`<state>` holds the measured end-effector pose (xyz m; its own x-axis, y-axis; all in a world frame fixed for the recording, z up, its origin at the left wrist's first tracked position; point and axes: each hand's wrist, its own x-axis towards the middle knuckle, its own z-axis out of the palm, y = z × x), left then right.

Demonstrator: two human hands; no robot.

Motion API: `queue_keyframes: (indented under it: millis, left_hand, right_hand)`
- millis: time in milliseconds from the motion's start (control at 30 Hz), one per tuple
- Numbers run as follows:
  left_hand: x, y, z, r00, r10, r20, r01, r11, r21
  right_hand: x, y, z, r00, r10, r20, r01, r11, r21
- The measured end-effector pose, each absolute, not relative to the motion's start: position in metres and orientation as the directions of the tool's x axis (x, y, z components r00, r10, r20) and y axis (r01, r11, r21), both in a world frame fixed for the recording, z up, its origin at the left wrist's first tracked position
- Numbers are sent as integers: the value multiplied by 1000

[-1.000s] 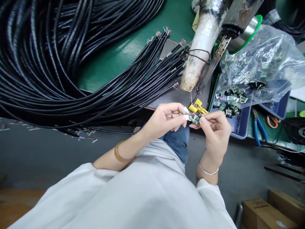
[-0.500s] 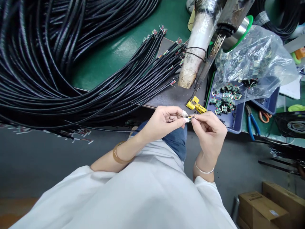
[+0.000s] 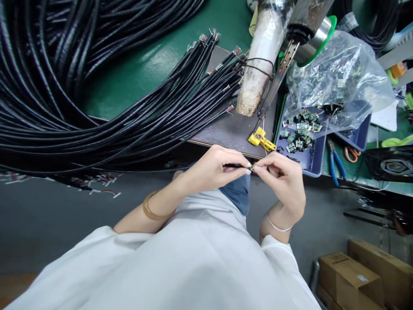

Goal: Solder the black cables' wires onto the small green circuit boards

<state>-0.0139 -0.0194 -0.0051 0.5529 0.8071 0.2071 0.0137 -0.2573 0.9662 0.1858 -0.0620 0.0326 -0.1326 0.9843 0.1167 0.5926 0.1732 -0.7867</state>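
Fingers of my left hand (image 3: pixel 217 170) are closed on a black cable (image 3: pixel 232 165) near its end, just off the table's front edge. My right hand (image 3: pixel 281 174) pinches at the cable's tip, its fingertips meeting those of my left hand; what lies between them is too small to make out. Beyond the fingertips, a yellow clip-like holder (image 3: pixel 262 139) sits at the table edge under the tip of a soldering iron (image 3: pixel 280 79). A large bundle of black cables (image 3: pixel 155 114) with stripped coloured wire ends lies to the left.
A blue tray (image 3: pixel 318 157) of small circuit boards stands right of the holder, partly under a plastic bag (image 3: pixel 342 77). Farther right are blue-handled pliers (image 3: pixel 337 162), orange-handled scissors (image 3: pixel 351 153) and a black fan (image 3: pixel 392 165). A white wrapped tube (image 3: pixel 258 73) hangs over the table.
Both hands have moved slightly down from the yellow holder. The black cable now shows in my left hand, and the coloured wires at the fingertips are hidden. The whole view has shifted a little.
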Motion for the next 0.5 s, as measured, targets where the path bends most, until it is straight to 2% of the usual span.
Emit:
queue_keyframes:
  millis: [67, 133, 267, 500]
  left_hand:
    - [-10, -22, -4, 404, 905, 131, -13, -137, 990]
    - [-5, -24, -2, 301, 952, 52, -81, -29, 996]
    - [0, -24, -2, 322, 947, 9, -169, 48, 985]
    - [1, -22, -4, 371, 928, -24, -183, 99, 978]
  right_hand:
    - [183, -63, 30, 66, 982, 175, 545, 112, -831]
    - [176, -64, 26, 171, 953, 250, 528, 125, -840]
    - [164, -61, 20, 110, 946, 304, 565, 192, -802]
    - [163, -56, 14, 120, 953, 279, 551, 170, -817]
